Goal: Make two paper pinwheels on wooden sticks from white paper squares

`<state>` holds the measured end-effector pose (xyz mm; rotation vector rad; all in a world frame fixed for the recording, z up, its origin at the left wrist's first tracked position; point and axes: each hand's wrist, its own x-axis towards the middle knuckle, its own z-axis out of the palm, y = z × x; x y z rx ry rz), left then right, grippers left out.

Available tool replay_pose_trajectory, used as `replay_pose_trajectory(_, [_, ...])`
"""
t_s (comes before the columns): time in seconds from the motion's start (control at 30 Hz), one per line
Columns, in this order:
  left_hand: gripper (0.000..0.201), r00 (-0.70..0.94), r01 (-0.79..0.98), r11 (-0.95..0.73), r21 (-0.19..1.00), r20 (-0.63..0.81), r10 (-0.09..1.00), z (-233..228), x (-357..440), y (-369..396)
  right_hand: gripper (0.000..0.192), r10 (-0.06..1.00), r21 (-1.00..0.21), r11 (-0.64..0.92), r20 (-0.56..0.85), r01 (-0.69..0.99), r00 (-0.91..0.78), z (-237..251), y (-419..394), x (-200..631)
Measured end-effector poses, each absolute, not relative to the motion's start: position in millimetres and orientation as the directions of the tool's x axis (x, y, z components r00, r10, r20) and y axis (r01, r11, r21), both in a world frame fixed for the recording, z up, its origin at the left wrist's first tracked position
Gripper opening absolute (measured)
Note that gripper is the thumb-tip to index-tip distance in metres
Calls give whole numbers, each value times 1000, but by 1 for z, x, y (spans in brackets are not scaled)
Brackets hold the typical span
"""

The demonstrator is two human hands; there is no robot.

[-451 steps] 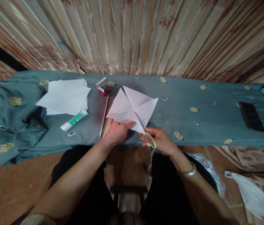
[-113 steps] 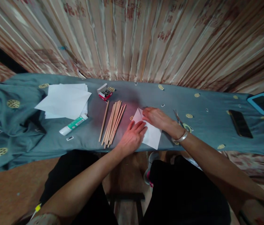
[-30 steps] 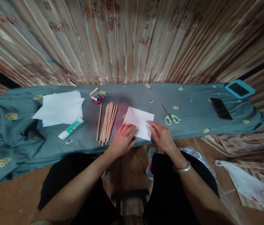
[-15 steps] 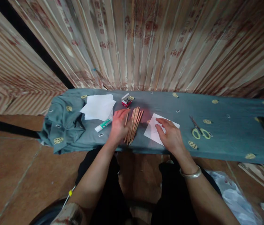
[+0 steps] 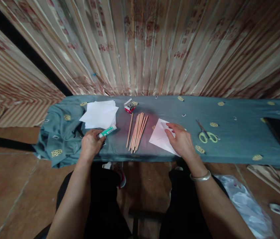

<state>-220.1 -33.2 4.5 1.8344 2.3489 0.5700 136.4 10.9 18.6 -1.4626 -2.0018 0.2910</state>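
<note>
Half a second ago our left hand lay on the bundle of thin wooden sticks; now its fingers close around the white-and-green glue tube at the counter's near left. Our right hand stays flat, fingers spread, pinning the folded white paper square right of the sticks, so we judge gluing comes next.

The person's left hand reaches out to its own side with the forearm nearly straight, its fingers curled shut around what they grip and the thumb lying along the top. The right hand lies palm down with its fingers spread and loosely flattened, pressing on what is under them, with nothing gripped. A metal bangle circles the right wrist, and both forearms are bare.
</note>
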Motion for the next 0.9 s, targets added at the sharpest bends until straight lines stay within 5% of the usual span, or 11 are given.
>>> replay_pose_trajectory(0.17, [36, -356, 716, 91, 692, 251, 900, 13, -178, -30, 35, 976, -768, 196, 214, 610, -43, 10, 16, 148])
replay_pose_trajectory(0.33, [39, -60, 234, -33, 972, 48, 997, 13, -93, -36, 48, 939, -998, 19, -5, 66, -343, 16, 1, 137])
replay_pose_trajectory(0.43, [36, 201, 141, 17, 990, -46, 979, 14, -54, -40, 43, 909, -989, -124, -83, -75, -408, 22, -9, 139])
replay_pose_trajectory(0.53, [36, 291, 107, 84, 991, -112, 950, 15, -33, -37, 30, 912, -971, -216, -162, -105, -376, 23, -12, 149])
replay_pose_trajectory(0.73, [43, 352, 83, 100, 992, -123, 928, 8, -14, -19, 26, 968, -947, -225, -190, -229, -166, 21, 1, 177])
replay_pose_trajectory(0.9, [42, 228, 342, -22, 940, -60, 972, 5, -19, -7, 30, 983, -960, -120, -150, -255, 105, 18, 18, 194])
